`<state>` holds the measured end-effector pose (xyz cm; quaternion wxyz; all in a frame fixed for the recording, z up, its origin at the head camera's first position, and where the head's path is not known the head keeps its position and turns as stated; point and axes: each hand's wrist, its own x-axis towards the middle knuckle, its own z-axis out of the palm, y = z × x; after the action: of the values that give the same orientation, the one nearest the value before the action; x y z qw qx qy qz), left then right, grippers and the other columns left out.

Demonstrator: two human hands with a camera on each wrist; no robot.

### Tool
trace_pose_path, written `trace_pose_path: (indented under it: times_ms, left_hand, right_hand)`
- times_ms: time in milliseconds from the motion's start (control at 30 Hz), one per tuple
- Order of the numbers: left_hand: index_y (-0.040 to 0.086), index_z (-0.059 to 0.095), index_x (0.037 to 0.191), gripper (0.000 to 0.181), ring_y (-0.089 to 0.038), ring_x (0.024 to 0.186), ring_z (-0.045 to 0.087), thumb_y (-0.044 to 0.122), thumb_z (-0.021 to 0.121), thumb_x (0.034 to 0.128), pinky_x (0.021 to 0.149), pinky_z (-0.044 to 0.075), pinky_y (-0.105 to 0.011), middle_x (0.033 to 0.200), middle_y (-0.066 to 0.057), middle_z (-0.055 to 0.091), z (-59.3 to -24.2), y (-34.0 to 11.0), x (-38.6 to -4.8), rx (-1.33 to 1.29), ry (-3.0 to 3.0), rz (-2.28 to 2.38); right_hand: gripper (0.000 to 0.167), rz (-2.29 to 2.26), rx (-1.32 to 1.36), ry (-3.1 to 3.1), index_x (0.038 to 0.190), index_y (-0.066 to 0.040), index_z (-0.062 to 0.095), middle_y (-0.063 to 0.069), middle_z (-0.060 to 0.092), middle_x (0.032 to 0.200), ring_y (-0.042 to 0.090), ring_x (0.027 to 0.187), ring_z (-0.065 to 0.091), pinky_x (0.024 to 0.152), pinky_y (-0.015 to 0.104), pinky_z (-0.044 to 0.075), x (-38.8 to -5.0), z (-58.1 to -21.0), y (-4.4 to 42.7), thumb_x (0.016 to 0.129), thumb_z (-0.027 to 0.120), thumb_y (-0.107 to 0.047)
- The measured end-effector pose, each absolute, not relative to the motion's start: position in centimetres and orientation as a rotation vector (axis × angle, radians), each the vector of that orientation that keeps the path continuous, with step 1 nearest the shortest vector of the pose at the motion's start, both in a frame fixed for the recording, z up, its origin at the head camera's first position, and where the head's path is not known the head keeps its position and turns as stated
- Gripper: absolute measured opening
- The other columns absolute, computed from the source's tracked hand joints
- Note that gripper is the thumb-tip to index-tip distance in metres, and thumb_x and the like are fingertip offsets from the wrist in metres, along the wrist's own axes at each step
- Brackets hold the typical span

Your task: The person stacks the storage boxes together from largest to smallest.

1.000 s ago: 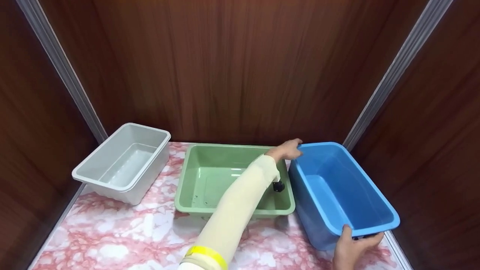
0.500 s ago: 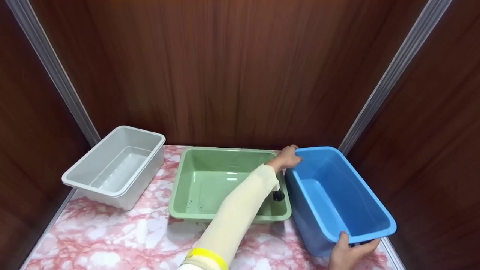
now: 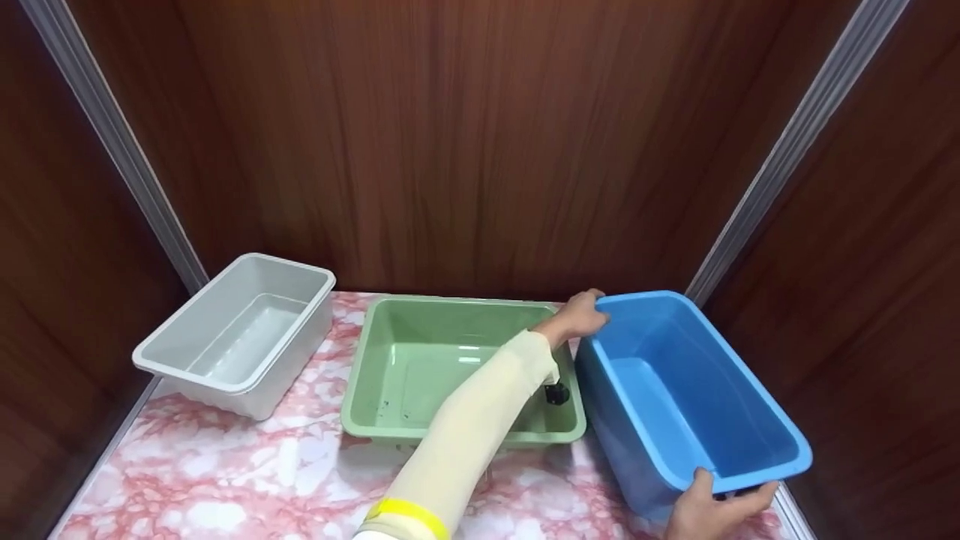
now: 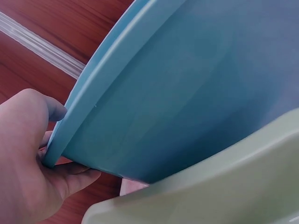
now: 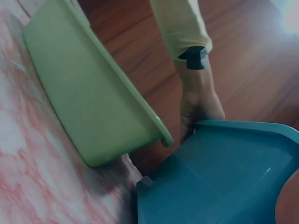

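Observation:
A deep blue plastic tub [image 3: 619, 427] stands at the right, set at a slant, with nothing seen inside it. My left hand [image 3: 585, 313] reaches across the green basin [image 3: 465, 433] and grips the tub's far left rim. In the left wrist view the left hand [image 4: 23, 158] has its thumb on one side of the blue rim [image 4: 100, 79] and fingers under it. At the near end my right hand [image 3: 712, 514] holds the rim, thumb over the edge and fingers beneath. Whether the tub's base touches the table cannot be told.
A light grey tub [image 3: 296, 352] stands at the left, angled. The green basin sits close to the blue tub's left side. Brown wood-look panels [image 3: 450, 150] rise behind and at both sides. The tabletop [image 3: 217, 480] has a red and white marbled pattern.
The near end of the blue tub has swung slightly to the right, the right hand moving with it. Both hands keep their hold. The head view has shifted a little.

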<state>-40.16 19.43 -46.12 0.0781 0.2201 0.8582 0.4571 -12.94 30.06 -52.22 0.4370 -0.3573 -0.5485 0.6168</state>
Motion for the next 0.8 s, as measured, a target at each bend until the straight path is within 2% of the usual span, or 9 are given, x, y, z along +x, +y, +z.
trace_pose_path:
  times_ms: [100,333,467,600,700,800]
  left_hand:
    - [0.005,0.049,0.139,0.051,-0.01,0.108,0.054,0.017,0.059,0.0912,0.093,0.043,-0.024,0.128,-0.004,0.059,-45.5,19.4,-40.1,0.681,2.56,1.414]
    - [0.011,0.049,0.137,0.045,-0.01,0.107,0.054,0.016,0.058,0.0933,0.091,0.045,-0.027,0.127,0.0,0.058,-44.0,18.5,-39.5,0.652,2.526,1.483]
    - [0.012,0.048,0.139,0.047,-0.009,0.109,0.053,0.017,0.058,0.0939,0.091,0.044,-0.027,0.13,0.001,0.056,-42.7,18.0,-39.4,0.662,2.517,1.501]
    - [0.007,0.046,0.143,0.051,-0.009,0.116,0.051,0.014,0.057,0.0932,0.095,0.042,-0.024,0.136,-0.002,0.052,-41.6,17.8,-39.2,0.715,2.519,1.509]
    - [0.003,0.046,0.141,0.049,-0.01,0.113,0.053,0.009,0.055,0.093,0.093,0.044,-0.024,0.133,-0.005,0.054,-41.0,17.5,-39.0,0.737,2.482,1.547]
    - [0.004,0.048,0.137,0.044,-0.011,0.109,0.055,0.005,0.055,0.0928,0.09,0.047,-0.026,0.129,-0.005,0.056,-40.6,16.9,-38.8,0.722,2.443,1.591]
  right_hand:
    - [0.086,1.546,-0.866,-1.352,0.157,-0.018,0.008,0.002,0.015,0.16,0.01,0.133,0.025,0.109,0.024,0.019,-12.7,-51.4,30.3,0.085,0.051,0.003]
    - [0.085,1.591,-0.721,-1.302,0.156,-0.018,0.014,0.004,0.025,0.157,0.015,0.133,0.031,0.109,0.03,0.025,-11.9,-48.8,30.7,0.083,0.049,0.009]
    - [0.084,1.602,-0.716,-1.337,0.156,-0.016,0.012,0.001,0.018,0.16,0.007,0.138,0.022,0.109,0.02,0.02,-11.5,-47.0,31.1,0.084,0.048,0.008]
    - [0.083,1.594,-0.693,-1.324,0.155,-0.013,0.012,0.002,0.017,0.16,0.007,0.139,0.02,0.108,0.017,0.02,-11.5,-45.4,31.4,0.083,0.046,0.01]
    - [0.082,1.59,-0.766,-1.335,0.156,-0.018,0.011,-0.003,0.015,0.16,0.005,0.139,0.018,0.107,0.02,0.022,-11.6,-44.4,31.6,0.085,0.043,0.009]
    - [0.081,1.605,-0.798,-1.32,0.156,-0.021,0.012,-0.008,0.015,0.159,0.003,0.138,0.017,0.107,0.02,0.022,-11.9,-43.6,31.8,0.086,0.04,0.008]
